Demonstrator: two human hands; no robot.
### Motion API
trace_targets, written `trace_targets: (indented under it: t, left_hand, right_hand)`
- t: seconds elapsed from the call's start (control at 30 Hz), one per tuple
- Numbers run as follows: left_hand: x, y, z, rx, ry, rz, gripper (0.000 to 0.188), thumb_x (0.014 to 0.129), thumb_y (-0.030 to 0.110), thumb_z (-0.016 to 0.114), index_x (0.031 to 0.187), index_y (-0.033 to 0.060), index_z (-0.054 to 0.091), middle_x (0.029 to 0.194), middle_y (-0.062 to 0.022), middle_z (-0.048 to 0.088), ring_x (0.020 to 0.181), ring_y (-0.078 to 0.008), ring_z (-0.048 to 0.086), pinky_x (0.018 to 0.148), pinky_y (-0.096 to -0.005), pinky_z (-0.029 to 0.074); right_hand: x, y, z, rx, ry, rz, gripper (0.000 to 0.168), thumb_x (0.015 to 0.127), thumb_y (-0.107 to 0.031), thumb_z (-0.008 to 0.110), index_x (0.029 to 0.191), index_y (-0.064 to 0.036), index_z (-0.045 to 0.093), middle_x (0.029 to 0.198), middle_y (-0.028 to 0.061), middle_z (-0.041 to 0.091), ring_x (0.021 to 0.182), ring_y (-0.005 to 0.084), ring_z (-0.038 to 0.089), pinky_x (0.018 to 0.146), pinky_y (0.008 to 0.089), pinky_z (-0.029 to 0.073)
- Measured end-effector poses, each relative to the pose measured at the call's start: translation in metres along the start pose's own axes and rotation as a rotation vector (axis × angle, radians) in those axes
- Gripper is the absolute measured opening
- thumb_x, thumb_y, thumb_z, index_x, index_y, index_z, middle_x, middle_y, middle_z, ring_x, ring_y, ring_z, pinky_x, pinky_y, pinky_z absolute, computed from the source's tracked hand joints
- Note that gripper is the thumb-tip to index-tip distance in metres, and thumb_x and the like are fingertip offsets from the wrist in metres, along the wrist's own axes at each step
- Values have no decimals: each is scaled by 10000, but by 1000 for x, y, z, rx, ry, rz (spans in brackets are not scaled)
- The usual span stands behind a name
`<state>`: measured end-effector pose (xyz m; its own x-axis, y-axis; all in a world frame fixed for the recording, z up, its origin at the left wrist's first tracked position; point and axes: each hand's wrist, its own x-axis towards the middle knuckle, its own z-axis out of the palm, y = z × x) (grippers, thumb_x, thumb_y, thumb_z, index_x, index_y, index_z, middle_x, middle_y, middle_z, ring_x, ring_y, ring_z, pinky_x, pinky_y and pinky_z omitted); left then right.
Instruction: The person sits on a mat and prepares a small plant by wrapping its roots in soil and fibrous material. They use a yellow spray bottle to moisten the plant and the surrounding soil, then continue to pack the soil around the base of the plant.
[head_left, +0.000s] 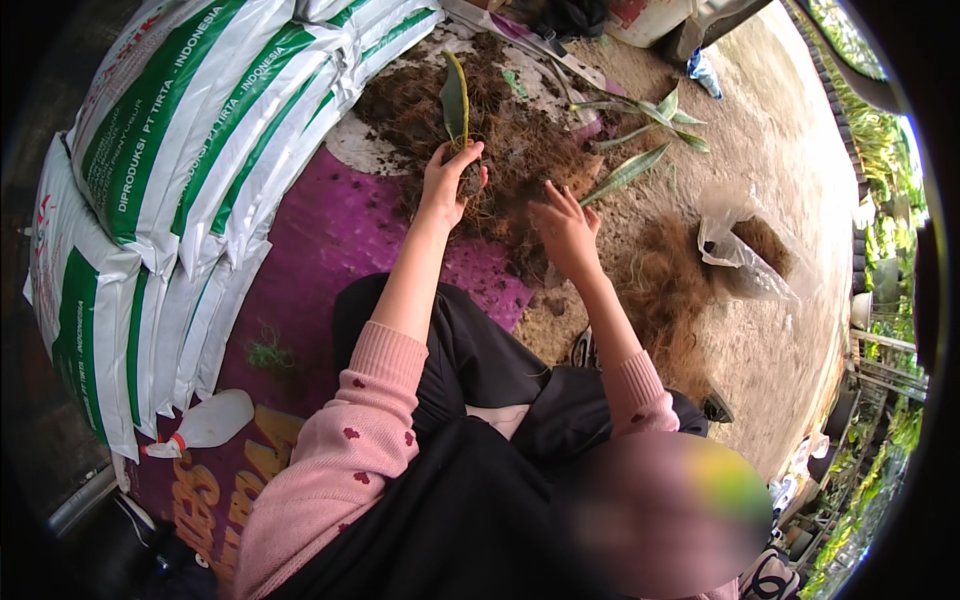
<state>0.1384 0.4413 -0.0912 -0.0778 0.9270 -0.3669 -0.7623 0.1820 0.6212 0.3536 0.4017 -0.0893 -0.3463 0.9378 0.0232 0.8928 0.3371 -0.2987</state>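
Observation:
My left hand (448, 184) holds a snake plant cutting (454, 101) by its base, its yellow-edged leaf pointing up. A dark clump of soil or roots (471, 174) shows at the base, partly covered by my fingers. My right hand (568, 232) is over the near edge of a heap of brown coconut fibre mixed with dark soil (517, 142), fingers apart and slightly blurred. I see nothing held in it. Just beyond its fingertips lies a loose snake plant leaf (628, 172); whether they touch is unclear. More snake plant leaves (664, 112) lie on the ground farther away.
White and green sacks (195, 112) are stacked at the left. A spray bottle (214, 418) lies on the purple printed sheet (322, 217). To the right are loose fibre (664, 292) and a clear plastic bag (739, 255) with brown material, on rough ground (772, 142).

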Motion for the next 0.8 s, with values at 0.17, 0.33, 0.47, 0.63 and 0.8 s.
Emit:
trace_targets:
  t: [0.17,0.33,0.47,0.63,0.8]
  left_hand:
    - [-3,-2,2,86,-62,-25,320,747,87,759,979,71,539,826,-55,618,671,-142,613,569,-286,527]
    - [-9,2,8,129,-58,-18,332,749,70,747,1002,76,531,844,-82,639,707,-152,627,609,-305,535]
    - [-15,5,8,224,-63,18,288,777,164,730,1008,111,565,790,-37,628,685,-134,629,637,-295,496]
    - [-25,12,10,170,-40,52,289,769,90,722,994,82,540,800,-64,620,658,-149,622,567,-291,524]
    - [-33,16,26,78,-65,102,268,790,55,693,1012,47,542,851,-69,589,692,-164,622,592,-309,546]
  right_hand:
    - [-65,6,4,150,56,165,340,830,-168,632,1162,-99,605,1315,121,511,1122,327,550,918,393,451]
    - [-144,-2,23,313,-37,570,501,776,-94,640,1243,-6,484,1260,200,508,1189,360,472,992,427,390]
    - [-159,-21,57,358,68,507,539,791,-15,579,1302,32,414,1316,241,457,1244,370,426,1048,409,348]
    - [-123,-54,43,707,204,220,464,839,49,495,1292,-52,480,1232,164,567,1179,281,528,987,342,415]
    - [-88,-61,89,1146,-436,111,389,870,17,484,1255,-22,514,1198,118,595,1161,206,527,987,315,408]
